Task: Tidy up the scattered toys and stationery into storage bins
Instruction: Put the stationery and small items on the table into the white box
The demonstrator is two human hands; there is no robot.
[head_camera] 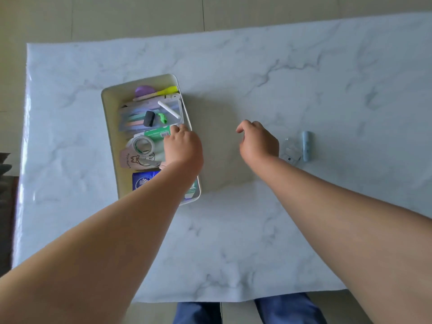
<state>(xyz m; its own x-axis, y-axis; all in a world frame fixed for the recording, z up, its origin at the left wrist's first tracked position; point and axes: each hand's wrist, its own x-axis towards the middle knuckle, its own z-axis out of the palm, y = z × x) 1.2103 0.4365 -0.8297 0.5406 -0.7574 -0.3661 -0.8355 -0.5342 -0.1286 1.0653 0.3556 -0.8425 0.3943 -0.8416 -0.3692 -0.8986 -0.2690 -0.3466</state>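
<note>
The left hand [183, 146] grasps a green tube [157, 132] inside the cream plastic bin [111, 127]; the right hand [258, 141] hangs released. The pale blue tube [306, 146] on the desk [304, 78] may roll if nudged.

Left forearm [131, 220] covers the near end of the bin [109, 127]; the blue packet [142, 181] under it is half hidden. Left hand [183, 148] hides the end of the green tube [156, 133], so can't tell if the fingers hold it. Print on the pink card [134, 160] too small to read. Clear item [291, 152] beside the pale blue tube [306, 146] is blurred, partly behind the right wrist. Surface [327, 90] cut off at right edge; both arms cut off at frame edges.
</note>
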